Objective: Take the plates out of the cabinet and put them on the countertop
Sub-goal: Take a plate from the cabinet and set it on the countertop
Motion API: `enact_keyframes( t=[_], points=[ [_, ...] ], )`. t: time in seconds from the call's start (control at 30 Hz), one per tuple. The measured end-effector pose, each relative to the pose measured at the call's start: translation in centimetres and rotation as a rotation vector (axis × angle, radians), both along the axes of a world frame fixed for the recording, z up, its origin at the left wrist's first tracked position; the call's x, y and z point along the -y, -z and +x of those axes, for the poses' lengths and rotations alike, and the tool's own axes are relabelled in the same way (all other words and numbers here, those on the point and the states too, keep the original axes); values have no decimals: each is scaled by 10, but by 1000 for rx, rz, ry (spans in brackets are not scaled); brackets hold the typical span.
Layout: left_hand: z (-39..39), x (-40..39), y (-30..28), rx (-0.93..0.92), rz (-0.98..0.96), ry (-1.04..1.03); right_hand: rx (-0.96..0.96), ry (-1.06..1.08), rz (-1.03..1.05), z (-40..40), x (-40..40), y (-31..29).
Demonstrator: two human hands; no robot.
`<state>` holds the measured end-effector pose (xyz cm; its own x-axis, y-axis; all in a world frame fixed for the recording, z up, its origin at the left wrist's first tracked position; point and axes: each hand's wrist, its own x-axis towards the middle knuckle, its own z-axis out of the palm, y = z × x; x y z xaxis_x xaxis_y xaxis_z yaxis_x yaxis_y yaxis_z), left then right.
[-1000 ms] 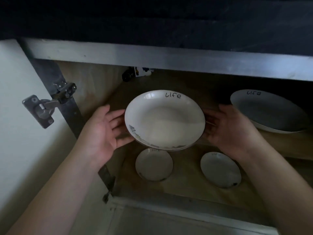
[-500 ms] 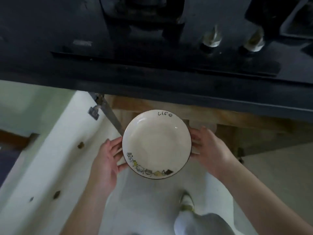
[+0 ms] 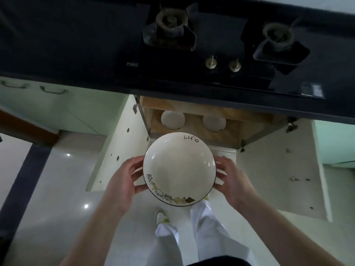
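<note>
I hold a white deep plate (image 3: 179,168) marked "life", with a dark rim and small drawings along its near edge, level in front of the open cabinet (image 3: 194,112). My left hand (image 3: 125,179) cups its left side and my right hand (image 3: 229,178) cups its right side. Below the countertop (image 3: 76,45), two small white plates stay on the wooden cabinet floor, one at left (image 3: 172,120) and one at right (image 3: 214,123). The larger plate seen before on the inner shelf is hidden by the counter edge.
A black gas hob with two burners (image 3: 170,22) (image 3: 277,35) and two knobs (image 3: 211,63) fills the dark countertop ahead. Both cabinet doors stand open, left (image 3: 117,144) and right (image 3: 278,169). My legs and shoes are on the pale tiled floor (image 3: 57,189).
I have lifted the plate out of the cabinet and risen, so the view now looks down on the countertop and hob. Both hands still grip the plate.
</note>
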<state>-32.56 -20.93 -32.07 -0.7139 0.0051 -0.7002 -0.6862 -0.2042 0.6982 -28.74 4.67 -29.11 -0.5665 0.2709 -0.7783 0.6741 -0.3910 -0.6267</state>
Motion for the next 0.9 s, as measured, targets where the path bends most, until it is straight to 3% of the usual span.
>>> enact_keyframes(
  t=[0.4,0.6,0.9],
  points=[
    [53,-28,-149,-253,32,4,-305,-269,122,44,-46,-142],
    [76,-53,-185,-361,33,-41,-411,-277,42,61,-80,-159],
    [120,-49,-204,-356,-112,-242,-462,-432,76,56,-71,-163]
  ],
)
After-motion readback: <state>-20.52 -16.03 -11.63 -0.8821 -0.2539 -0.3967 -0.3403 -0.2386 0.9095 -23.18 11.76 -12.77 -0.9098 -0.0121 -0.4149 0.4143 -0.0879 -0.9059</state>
